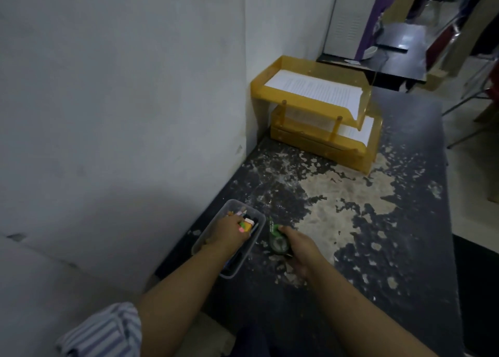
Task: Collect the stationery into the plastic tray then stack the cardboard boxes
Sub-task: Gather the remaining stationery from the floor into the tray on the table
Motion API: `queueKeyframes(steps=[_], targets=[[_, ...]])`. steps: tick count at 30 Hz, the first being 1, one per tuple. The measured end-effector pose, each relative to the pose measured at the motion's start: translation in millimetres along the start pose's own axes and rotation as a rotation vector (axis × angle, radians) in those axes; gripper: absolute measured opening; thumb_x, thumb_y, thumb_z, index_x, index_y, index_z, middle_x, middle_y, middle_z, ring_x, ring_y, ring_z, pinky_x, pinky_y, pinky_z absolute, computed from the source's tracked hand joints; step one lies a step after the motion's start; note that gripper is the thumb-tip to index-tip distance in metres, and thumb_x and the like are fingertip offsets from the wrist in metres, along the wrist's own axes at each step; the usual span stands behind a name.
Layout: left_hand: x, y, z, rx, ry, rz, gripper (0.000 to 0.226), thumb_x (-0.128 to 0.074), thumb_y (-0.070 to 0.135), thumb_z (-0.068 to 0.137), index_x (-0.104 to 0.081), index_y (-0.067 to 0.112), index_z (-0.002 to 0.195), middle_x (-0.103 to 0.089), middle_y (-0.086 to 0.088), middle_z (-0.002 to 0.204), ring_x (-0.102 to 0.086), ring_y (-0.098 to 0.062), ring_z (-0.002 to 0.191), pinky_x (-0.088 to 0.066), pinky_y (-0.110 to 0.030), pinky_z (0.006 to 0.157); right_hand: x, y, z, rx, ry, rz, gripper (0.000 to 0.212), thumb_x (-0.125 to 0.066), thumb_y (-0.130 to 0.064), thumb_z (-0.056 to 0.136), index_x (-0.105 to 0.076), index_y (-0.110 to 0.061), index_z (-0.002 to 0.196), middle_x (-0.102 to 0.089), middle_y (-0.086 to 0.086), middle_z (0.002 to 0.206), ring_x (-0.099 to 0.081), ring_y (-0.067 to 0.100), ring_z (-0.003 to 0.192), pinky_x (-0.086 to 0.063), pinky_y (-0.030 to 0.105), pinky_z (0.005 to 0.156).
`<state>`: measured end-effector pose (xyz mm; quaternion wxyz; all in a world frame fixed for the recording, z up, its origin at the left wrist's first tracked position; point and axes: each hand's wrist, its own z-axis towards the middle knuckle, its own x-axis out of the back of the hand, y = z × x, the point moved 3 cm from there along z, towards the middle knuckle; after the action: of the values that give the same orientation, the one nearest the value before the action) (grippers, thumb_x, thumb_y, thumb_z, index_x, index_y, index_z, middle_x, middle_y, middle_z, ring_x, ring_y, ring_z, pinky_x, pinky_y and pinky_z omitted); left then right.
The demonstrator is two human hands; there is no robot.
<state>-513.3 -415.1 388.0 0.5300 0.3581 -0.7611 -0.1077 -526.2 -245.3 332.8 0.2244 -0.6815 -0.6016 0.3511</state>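
Plastic tray (229,274) holds stationery (249,222); right hand (302,251) grips tape dispenser (276,239).

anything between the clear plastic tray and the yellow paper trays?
Head view: nothing stands there. Only the table's worn, flaking top lies between the plastic tray and the yellow paper trays.

A pale grey wall (121,86) runs along the left edge of the worktop (405,129) and steps forward near its far left corner. The worktop is dark, and its coating is peeled off in large beige patches around the middle. A yellow two-level paper rack (318,143) with white sheets stands in that corner. Behind the far edge are a dark table (399,51) and a grey cabinet (348,19). The floor (478,183) on the right is light. The room is dim.
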Motion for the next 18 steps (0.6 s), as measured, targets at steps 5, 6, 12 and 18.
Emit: queueKeyframes(steps=[5,6,12,18], targets=[[-8.7,3.2,13.6,0.044,0.065,-0.079,0.05,-0.064,0.022,0.088,-0.05,0.011,0.135,-0.06,-0.015,0.125,-0.057,-0.031,0.113,-0.046,-0.041,0.099,0.9,-3.4,10.3,0.006,-0.015,-0.006,0.019,-0.064,-0.026,0.085,-0.068,-0.007,0.087,-0.074,0.009,0.069,-0.068,0.02,0.059,-0.05,0.026,0.049],[-11.6,2.6,14.3,0.046,0.087,-0.099,0.046,-0.065,0.021,0.086,-0.054,0.009,0.13,-0.062,-0.015,0.123,-0.058,-0.03,0.111,-0.046,-0.038,0.098,2.0,-3.2,12.4,0.008,-0.018,-0.012,0.019,-0.064,-0.026,0.085,-0.069,-0.008,0.087,-0.074,0.008,0.069,-0.069,0.019,0.06,-0.05,0.026,0.049],[-16.2,-10.3,2.6,0.015,0.231,-0.199,0.027,-0.061,0.013,0.087,-0.062,0.009,0.114,-0.065,-0.013,0.114,-0.061,-0.024,0.099,-0.045,-0.025,0.081,1.7,-5.0,17.6,0.01,-0.061,0.008,0.018,-0.063,-0.024,0.087,-0.068,-0.007,0.085,-0.073,0.007,0.067,-0.068,0.016,0.055,-0.052,0.023,0.046],[-17.0,-27.0,-18.0,-0.018,0.278,-0.175,0.025,-0.069,0.02,0.082,-0.063,0.01,0.103,-0.068,-0.004,0.1,-0.063,-0.02,0.092,-0.049,-0.028,0.078,-1.2,-2.2,17.8,-0.02,-0.051,-0.008,0.023,-0.064,-0.028,0.085,-0.067,-0.005,0.088,-0.072,0.012,0.074,-0.066,0.022,0.061,-0.051,0.028,0.049]])
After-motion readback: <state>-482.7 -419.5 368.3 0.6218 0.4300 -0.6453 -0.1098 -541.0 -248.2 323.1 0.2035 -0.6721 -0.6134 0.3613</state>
